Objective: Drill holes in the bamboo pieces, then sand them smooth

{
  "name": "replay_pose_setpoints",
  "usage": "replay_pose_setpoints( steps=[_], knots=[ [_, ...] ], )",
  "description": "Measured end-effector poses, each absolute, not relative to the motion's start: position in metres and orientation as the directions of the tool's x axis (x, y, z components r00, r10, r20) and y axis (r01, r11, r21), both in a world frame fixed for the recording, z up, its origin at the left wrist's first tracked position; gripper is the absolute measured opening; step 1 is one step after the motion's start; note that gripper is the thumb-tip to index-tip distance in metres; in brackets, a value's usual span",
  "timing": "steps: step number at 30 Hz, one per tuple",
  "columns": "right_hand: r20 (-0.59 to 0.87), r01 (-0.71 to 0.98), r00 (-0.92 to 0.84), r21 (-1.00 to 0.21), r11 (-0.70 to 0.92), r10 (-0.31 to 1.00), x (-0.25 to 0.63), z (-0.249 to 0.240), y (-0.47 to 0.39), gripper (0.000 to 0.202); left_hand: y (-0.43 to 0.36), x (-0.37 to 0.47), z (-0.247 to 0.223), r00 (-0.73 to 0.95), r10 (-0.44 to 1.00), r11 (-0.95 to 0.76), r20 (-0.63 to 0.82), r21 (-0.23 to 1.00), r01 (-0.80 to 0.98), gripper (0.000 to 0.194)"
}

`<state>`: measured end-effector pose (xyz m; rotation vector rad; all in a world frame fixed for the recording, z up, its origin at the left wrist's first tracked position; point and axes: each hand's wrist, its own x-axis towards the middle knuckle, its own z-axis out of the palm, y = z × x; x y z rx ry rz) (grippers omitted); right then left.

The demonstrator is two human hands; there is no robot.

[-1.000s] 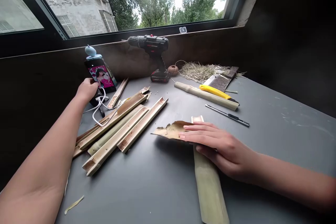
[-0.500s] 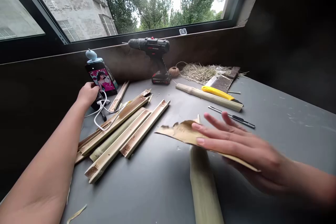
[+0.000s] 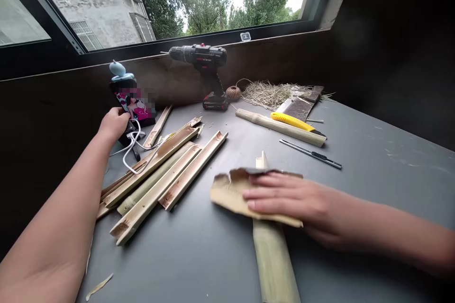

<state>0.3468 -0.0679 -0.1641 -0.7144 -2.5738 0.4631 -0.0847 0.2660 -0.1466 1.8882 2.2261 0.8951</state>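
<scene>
My left hand (image 3: 114, 125) reaches to the far left and grips the lower left edge of a phone (image 3: 137, 106) propped upright, with a white cable running below it. My right hand (image 3: 284, 196) lies over a bent, ragged-edged sheet of sandpaper (image 3: 229, 194), its fingers along the top and its thumb hidden. Beneath the sheet is a pale green bamboo piece (image 3: 275, 260), pointing away from me. The bamboo's narrow far tip shows beyond the sandpaper, while its middle is covered.
Split bamboo strips (image 3: 194, 170) lie left of centre. A cordless drill (image 3: 209, 75) stands at the back beside a twine ball (image 3: 233, 92) and straw (image 3: 263, 94). At right are a yellow-handled tool (image 3: 291, 120) on a bamboo length (image 3: 280, 128) and a slim cutter (image 3: 311, 154).
My right hand has moved left with the sandpaper, which now lies lower and flatter across the bamboo. My left hand stays at the phone. The view has shifted slightly.
</scene>
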Motion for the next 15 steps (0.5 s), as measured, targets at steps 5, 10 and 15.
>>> replay_pose_setpoints(
  steps=[5, 10, 15],
  knots=[
    [0.305, 0.346, -0.806, -0.453, 0.822, 0.507, 0.352, -0.165, -0.066, 0.051, 0.27, -0.089, -0.147, -0.202, 0.943, 0.039, 0.266, 0.512, 0.858, 0.034],
    [0.313, 0.407, -0.768, -0.436, 0.803, 0.559, 0.352, -0.163, -0.065, 0.052, 0.276, -0.099, -0.148, -0.188, 0.96, 0.03, 0.206, 0.594, 0.804, 0.034],
    [0.335, 0.412, -0.75, -0.437, 0.799, 0.57, 0.353, -0.161, -0.066, 0.05, 0.282, -0.104, -0.152, -0.213, 0.949, 0.042, 0.231, 0.578, 0.815, 0.035]
  ],
)
